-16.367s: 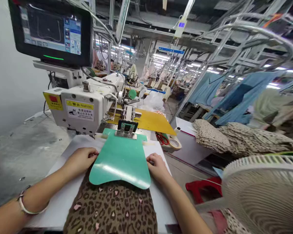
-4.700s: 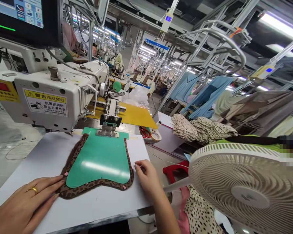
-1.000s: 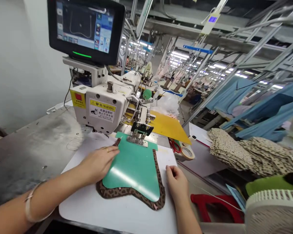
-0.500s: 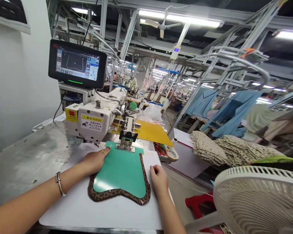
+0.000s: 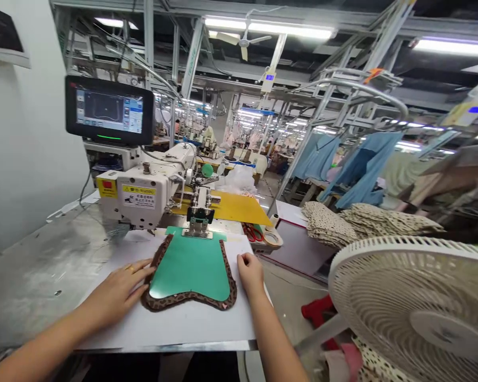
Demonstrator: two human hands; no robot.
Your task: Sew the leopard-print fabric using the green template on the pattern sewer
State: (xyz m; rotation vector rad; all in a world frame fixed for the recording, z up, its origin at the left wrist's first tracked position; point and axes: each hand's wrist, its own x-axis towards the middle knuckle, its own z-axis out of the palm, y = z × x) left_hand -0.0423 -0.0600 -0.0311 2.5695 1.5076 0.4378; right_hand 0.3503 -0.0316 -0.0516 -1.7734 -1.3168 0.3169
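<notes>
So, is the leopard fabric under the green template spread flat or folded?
Spread flat. The leopard-print fabric piece lies on the white board, showing as an even border around the green template.

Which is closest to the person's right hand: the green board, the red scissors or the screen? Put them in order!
From the right hand, in the head view:
1. Green board: just left of the hand, lying on the leopard fabric.
2. Red scissors: behind the hand, next to the tape roll.
3. Screen: far off, up at the left above the sewing machine.
</notes>
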